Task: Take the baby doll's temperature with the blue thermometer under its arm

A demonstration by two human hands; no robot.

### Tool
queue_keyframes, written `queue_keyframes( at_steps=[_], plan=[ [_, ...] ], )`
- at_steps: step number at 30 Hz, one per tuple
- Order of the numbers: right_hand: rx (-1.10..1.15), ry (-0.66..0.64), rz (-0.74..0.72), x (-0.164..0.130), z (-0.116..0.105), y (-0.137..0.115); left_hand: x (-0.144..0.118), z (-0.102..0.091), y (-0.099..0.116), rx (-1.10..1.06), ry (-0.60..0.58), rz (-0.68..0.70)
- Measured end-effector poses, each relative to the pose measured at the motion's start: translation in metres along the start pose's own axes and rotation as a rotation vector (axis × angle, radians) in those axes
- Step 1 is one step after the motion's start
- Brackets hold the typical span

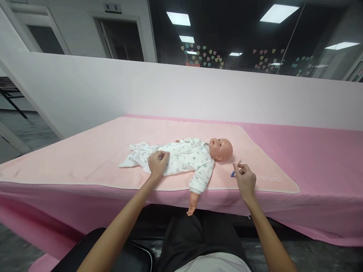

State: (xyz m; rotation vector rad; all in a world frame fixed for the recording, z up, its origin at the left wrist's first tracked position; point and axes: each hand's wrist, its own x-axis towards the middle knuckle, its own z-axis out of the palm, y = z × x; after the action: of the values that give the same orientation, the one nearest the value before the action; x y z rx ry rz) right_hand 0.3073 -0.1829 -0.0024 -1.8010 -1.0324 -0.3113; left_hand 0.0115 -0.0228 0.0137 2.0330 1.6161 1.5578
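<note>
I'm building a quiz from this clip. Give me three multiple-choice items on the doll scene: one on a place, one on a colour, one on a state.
1. Where does the left hand rest?
A. on the doll's clothed body
B. on the doll's head
C. on the floor

2. What colour is the mat under the doll?
A. green
B. pale pink
C. black

3. How does the doll lie?
A. face down
B. sitting upright
C. on its back, face up

Answers:
1 A: the left hand sits closed on the white printed suit near the doll's middle.
2 B: the mat is pale pink, over a deeper pink table cover.
3 C: the face points up, and one bare doll hand hangs over the table's near edge. The right hand pinches a small thin object beside the head.
</note>
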Motion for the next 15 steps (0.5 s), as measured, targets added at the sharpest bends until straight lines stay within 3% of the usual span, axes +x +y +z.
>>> queue_keyframes(
  at_steps=[15],
  plan=[
    [-0.259,-0.091,0.051,-0.012,0.007,0.005,0.0,0.0,-0.002,0.003,-0.006,0.002]
  ],
)
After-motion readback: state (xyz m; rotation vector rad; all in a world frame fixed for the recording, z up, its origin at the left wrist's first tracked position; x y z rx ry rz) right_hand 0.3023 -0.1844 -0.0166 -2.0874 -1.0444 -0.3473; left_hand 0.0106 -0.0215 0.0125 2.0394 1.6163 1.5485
